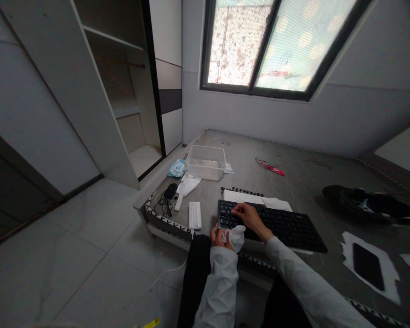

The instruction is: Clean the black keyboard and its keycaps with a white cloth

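A black keyboard (294,231) lies on the bed-like grey surface in front of me, its back edge against a white spiral-bound notebook (237,197). My left hand (220,237) is closed at the keyboard's near left corner. A crumpled white tissue (238,238) sticks out of its grip. Over the left-hand keys, my right hand (248,216) has its fingers pressed together in a pinch, touching or just above the keys. Whatever is between those fingertips, if anything, is too small to make out. Both forearms are in light sleeves.
Left of the keyboard lie a white power bank (194,215) with a cable, a black mouse (171,191), a wipes pack (177,168) and a clear plastic box (207,162). To the right are a phone (368,266) on white paper and a black bag-like item (372,206).
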Tool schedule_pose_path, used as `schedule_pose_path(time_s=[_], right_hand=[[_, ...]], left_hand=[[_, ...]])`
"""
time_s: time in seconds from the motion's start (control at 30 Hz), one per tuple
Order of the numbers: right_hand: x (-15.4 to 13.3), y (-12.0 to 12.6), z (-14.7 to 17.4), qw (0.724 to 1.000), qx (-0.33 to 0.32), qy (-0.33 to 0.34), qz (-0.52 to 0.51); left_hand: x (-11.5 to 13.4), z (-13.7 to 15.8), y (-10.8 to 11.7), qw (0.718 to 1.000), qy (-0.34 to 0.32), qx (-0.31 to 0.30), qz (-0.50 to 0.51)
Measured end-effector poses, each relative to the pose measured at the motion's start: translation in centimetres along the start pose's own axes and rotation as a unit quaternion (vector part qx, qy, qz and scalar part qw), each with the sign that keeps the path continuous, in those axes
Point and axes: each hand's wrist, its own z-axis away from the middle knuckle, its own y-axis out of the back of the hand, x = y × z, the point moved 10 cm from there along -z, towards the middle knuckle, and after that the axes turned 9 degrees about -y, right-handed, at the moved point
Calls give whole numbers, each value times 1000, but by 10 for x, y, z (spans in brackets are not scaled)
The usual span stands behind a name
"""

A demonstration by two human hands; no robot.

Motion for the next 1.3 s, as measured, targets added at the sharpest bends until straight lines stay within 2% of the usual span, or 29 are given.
schedule_pose_path(time_s=[0.23, 0.5, 0.87, 0.97, 1.07, 1.23, 1.3], right_hand=[[-11, 0, 0, 998, -31, 20, 57], [-8, -2, -1, 996, -14, 39, 73], [-19, 3, 6, 993, -12, 69, 95], [-17, 19, 5, 997, 4, 52, 48], [-7, 48, -3, 998, 62, 15, 15], [6, 82, -36, 989, 98, 9, 109], [11, 88, -56, 985, 96, 4, 144]], left_hand=[[2, 1, 1, 1000, 4, 9, -2], [5, 2, 1, 999, -14, 39, 10], [1, 0, 4, 999, -32, 38, 11], [7, 0, 7, 999, -40, 36, 4], [14, 1, 12, 999, -33, 40, -8], [26, -1, 30, 995, -35, 89, -35], [29, -3, 28, 995, -48, 76, -36]])
